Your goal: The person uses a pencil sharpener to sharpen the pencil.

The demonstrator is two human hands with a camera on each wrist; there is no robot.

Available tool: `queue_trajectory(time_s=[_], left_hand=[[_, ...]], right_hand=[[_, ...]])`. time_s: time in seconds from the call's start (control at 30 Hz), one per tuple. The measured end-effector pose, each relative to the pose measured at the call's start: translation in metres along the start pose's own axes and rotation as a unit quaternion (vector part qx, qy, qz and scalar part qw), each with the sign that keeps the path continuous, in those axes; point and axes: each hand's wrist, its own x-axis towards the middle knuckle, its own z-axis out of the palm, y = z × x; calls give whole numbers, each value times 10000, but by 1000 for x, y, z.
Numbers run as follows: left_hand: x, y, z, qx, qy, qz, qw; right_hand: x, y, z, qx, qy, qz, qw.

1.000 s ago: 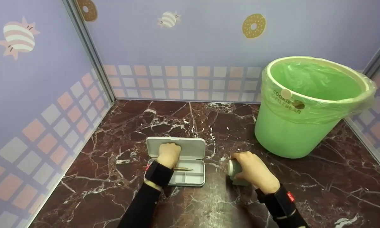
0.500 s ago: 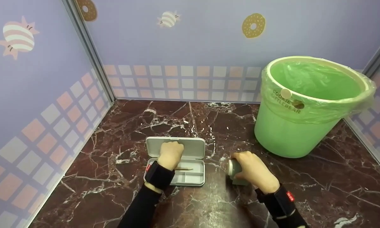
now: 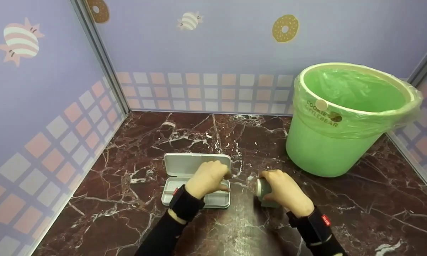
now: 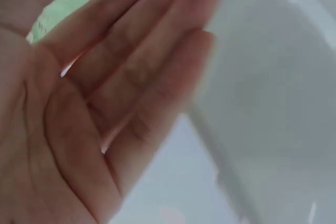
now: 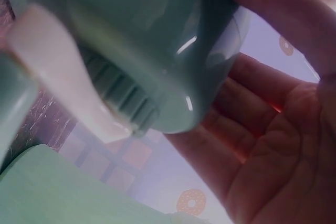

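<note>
A light grey compartmented case [image 3: 181, 166] lies on the marble surface with its hinged lid raised. My left hand [image 3: 207, 179] is over the right part of its tray, thumb and fingers apart. The left wrist view shows the palm and extended fingers [image 4: 157, 98] with nothing held. To the right, my right hand [image 3: 284, 190] holds a glossy grey-green plastic object [image 3: 265, 189] by its rounded body, thumb and fingers on opposite sides. In the right wrist view, a cream band [image 5: 58, 72] and a ribbed strip show on this object; its exact kind is unclear.
A green bin [image 3: 316, 149] with a clear plastic liner stands at the back right. Patterned lilac panels [image 3: 206, 53] wall in the dark red marble surface [image 3: 142, 142] at the back and both sides. White flecks dot the marble behind the case.
My left hand has moved right from the case's middle, and its thumb and fingers now show apart. The thin gold stick seen in the tray is now out of sight. My right hand stays put.
</note>
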Motion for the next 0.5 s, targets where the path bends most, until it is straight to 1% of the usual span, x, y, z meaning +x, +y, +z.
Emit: queue_trajectory(time_s=[0.1, 0.17, 0.27, 0.37, 0.5], left_hand=[[6, 10, 8, -322, -116, 123, 9993], [10, 18, 15, -505, -53, 210, 9985], [13, 29, 27, -661, 198, 279, 9972], [17, 38, 40, -641, 475, 314, 9963], [20, 45, 53, -602, 668, 284, 9955]], right_hand=[[0, 0, 0, 85, -57, 53, 9999], [0, 0, 0, 87, -62, 68, 9999], [0, 1, 0, 106, -63, 82, 9999], [0, 2, 1, 137, -96, 83, 9998], [-1, 4, 1, 148, -161, -32, 9998]])
